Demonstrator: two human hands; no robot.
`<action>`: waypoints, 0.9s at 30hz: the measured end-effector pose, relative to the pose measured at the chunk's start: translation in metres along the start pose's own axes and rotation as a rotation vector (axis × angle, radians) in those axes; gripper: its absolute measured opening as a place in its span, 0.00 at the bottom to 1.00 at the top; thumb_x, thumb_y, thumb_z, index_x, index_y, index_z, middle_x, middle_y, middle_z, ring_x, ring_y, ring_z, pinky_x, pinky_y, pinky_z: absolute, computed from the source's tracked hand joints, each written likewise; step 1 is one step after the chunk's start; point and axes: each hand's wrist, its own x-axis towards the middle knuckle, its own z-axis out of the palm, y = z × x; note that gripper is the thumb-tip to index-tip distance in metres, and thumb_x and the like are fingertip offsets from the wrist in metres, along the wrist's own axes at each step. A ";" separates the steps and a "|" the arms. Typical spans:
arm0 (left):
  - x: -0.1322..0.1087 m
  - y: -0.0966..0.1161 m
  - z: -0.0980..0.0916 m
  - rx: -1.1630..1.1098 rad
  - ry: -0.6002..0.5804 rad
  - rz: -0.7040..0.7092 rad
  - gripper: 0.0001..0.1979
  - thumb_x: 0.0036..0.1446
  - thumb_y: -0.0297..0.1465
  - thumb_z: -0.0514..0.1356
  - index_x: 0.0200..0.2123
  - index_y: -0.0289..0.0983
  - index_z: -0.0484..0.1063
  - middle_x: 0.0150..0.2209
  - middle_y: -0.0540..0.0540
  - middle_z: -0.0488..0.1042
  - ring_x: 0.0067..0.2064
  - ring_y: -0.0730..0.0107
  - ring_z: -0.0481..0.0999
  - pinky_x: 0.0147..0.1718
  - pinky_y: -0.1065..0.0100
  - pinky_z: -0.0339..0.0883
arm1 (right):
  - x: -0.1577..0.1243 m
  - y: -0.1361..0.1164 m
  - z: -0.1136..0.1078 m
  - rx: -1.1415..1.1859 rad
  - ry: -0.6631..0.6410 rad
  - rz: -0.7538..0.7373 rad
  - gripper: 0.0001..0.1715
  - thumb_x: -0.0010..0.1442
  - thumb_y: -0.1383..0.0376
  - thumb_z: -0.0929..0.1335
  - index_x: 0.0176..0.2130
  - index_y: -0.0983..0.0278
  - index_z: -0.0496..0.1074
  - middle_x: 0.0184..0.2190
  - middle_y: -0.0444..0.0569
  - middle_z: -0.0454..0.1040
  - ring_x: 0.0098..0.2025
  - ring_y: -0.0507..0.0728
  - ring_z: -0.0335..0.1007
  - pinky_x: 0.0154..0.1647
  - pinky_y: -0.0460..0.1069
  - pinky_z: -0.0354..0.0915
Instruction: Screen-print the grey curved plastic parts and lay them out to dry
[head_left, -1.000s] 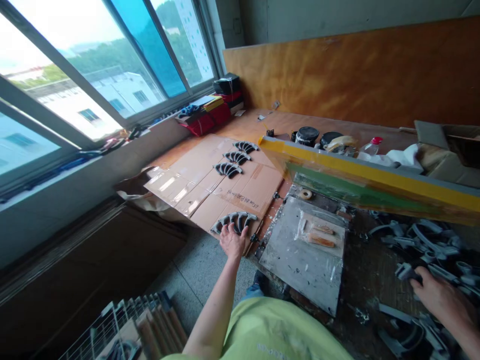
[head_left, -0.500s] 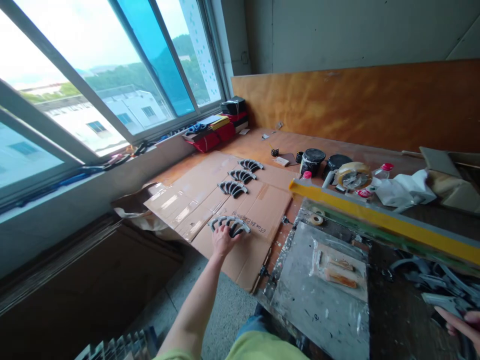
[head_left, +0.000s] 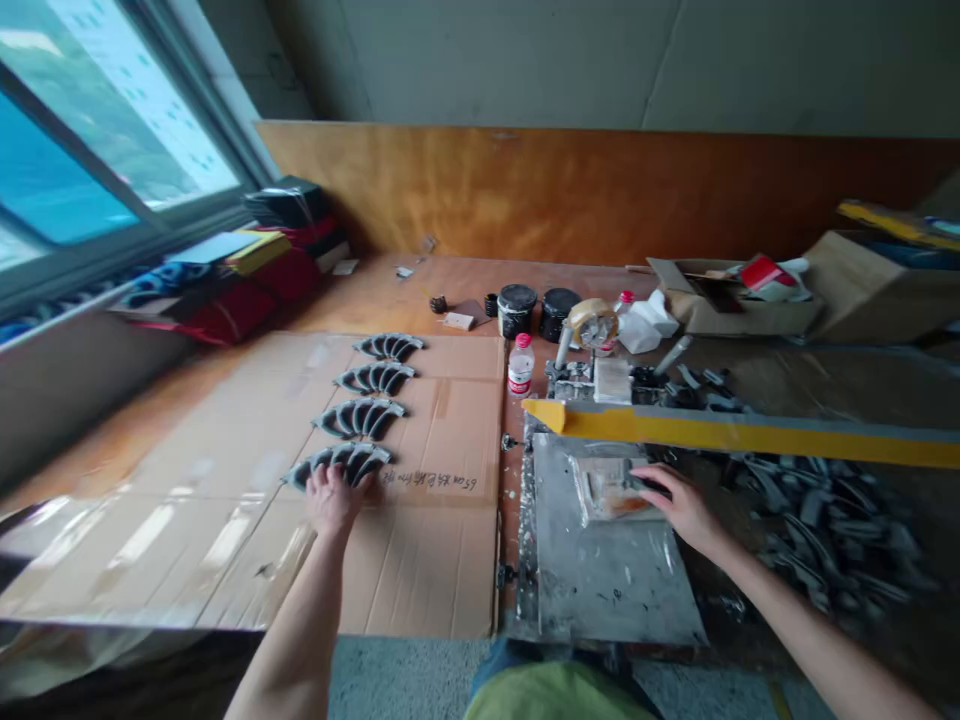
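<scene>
Brown desk stretching out before us, a broad cardboard sheet laid over its left side and a grey plate to the right of that. Up on the cardboard, we've the nearest row of curved grey parts, our left hand on it, fingers spread; our right hand pinches a small dark piece above the plate.
</scene>
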 end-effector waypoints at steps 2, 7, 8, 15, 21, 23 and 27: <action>-0.018 0.007 0.011 -0.083 0.133 -0.001 0.37 0.55 0.48 0.58 0.60 0.28 0.62 0.65 0.25 0.56 0.67 0.41 0.54 0.62 0.49 0.51 | 0.000 -0.008 0.013 -0.034 -0.033 -0.091 0.15 0.61 0.66 0.64 0.44 0.58 0.76 0.43 0.50 0.78 0.47 0.59 0.73 0.51 0.57 0.70; -0.079 0.055 0.014 -0.361 0.201 0.009 0.32 0.56 0.49 0.56 0.56 0.33 0.66 0.64 0.29 0.60 0.66 0.48 0.59 0.61 0.50 0.56 | -0.003 -0.005 0.042 -0.099 -0.038 -0.270 0.19 0.60 0.73 0.65 0.46 0.60 0.79 0.40 0.50 0.79 0.44 0.58 0.71 0.46 0.55 0.71; -0.091 0.070 0.009 -0.409 0.182 0.014 0.30 0.56 0.49 0.57 0.55 0.34 0.67 0.63 0.30 0.61 0.65 0.48 0.60 0.61 0.50 0.56 | -0.003 -0.002 0.047 -0.108 -0.026 -0.288 0.19 0.60 0.74 0.65 0.46 0.60 0.78 0.41 0.51 0.79 0.44 0.58 0.70 0.45 0.55 0.71; -0.136 0.202 -0.072 -0.698 0.132 0.181 0.20 0.58 0.45 0.58 0.48 0.39 0.71 0.59 0.38 0.68 0.60 0.53 0.67 0.57 0.53 0.62 | -0.003 0.010 0.056 -0.148 0.000 -0.370 0.21 0.62 0.75 0.62 0.48 0.61 0.78 0.44 0.54 0.79 0.49 0.60 0.69 0.51 0.59 0.69; -0.130 0.291 -0.162 -1.205 0.043 0.255 0.22 0.63 0.48 0.50 0.37 0.36 0.71 0.24 0.50 0.71 0.27 0.73 0.72 0.35 0.68 0.71 | 0.014 -0.003 0.044 -0.189 -0.096 -0.396 0.21 0.65 0.67 0.64 0.57 0.59 0.71 0.58 0.53 0.71 0.60 0.60 0.64 0.60 0.61 0.63; -0.128 0.306 -0.181 -1.310 -0.078 0.251 0.25 0.63 0.49 0.47 0.27 0.36 0.69 0.17 0.53 0.65 0.20 0.76 0.65 0.27 0.70 0.69 | 0.019 -0.008 0.048 -0.215 -0.161 -0.425 0.26 0.63 0.64 0.67 0.60 0.59 0.67 0.62 0.54 0.67 0.64 0.61 0.60 0.64 0.63 0.58; -0.140 0.305 -0.194 -1.308 -0.185 0.194 0.28 0.60 0.52 0.49 0.25 0.35 0.72 0.18 0.49 0.68 0.21 0.73 0.67 0.24 0.71 0.68 | 0.023 -0.005 0.050 -0.177 -0.245 -0.437 0.21 0.60 0.63 0.70 0.54 0.60 0.73 0.60 0.52 0.69 0.63 0.63 0.62 0.64 0.62 0.56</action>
